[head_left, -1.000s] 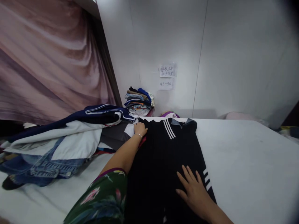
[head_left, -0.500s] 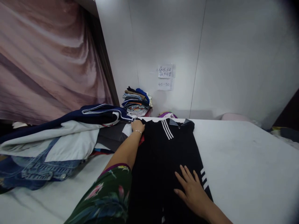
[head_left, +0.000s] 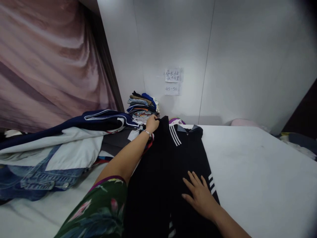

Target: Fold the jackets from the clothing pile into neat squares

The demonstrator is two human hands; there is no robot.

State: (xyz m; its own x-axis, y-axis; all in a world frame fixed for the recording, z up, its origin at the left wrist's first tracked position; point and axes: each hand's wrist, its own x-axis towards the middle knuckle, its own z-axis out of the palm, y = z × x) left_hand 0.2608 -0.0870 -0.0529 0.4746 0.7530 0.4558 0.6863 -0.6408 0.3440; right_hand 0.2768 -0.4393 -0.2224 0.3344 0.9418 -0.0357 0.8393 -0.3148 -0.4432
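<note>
A black garment (head_left: 170, 165) with white stripes at the shoulder and sleeve lies spread on the white table (head_left: 260, 175). My left hand (head_left: 152, 123), with a thin bracelet at the wrist, is closed on the garment's far left shoulder and holds that part raised off the table. My right hand (head_left: 199, 195) lies flat with fingers spread on the near part of the garment, beside the striped sleeve end.
A heap of clothes (head_left: 61, 145) with a navy jacket, white cloth and blue denim fills the left of the table. A small stack of folded clothes (head_left: 142, 105) stands against the white wall under two paper notes (head_left: 173, 81). A pinkish curtain (head_left: 49, 62) hangs at left.
My left hand has lifted the garment's left shoulder up from the table. My right hand has stayed flat on the garment. The view has shifted slightly.
</note>
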